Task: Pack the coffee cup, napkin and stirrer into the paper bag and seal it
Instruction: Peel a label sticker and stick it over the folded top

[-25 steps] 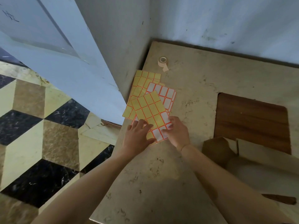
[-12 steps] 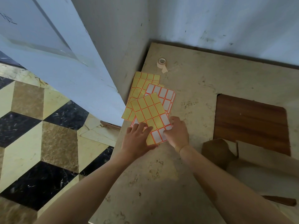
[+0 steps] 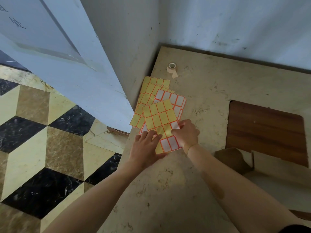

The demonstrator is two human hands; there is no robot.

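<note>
A yellow sticker sheet (image 3: 159,115) with orange-edged labels lies on top of a fan of similar sheets (image 3: 151,91) on the stone table (image 3: 168,190). My left hand (image 3: 146,147) presses flat on the sheet's near corner. My right hand (image 3: 186,133) pinches a white label at the sheet's right edge with thumb and fingertips. The paper bag (image 3: 277,180) lies at the lower right with its brown folded top (image 3: 234,158) towards my right forearm. No coffee cup, napkin or stirrer shows.
A small roll of beige tape (image 3: 171,68) sits near the table's far left corner by the wall. A dark wooden panel (image 3: 265,128) is set into the tabletop at right. A pale blue door (image 3: 67,64) and tiled floor (image 3: 42,132) lie beyond the table's left edge.
My right fingertips have crept slightly up the sheet's right edge onto a white label. The left hand stays pressed on the sheet.
</note>
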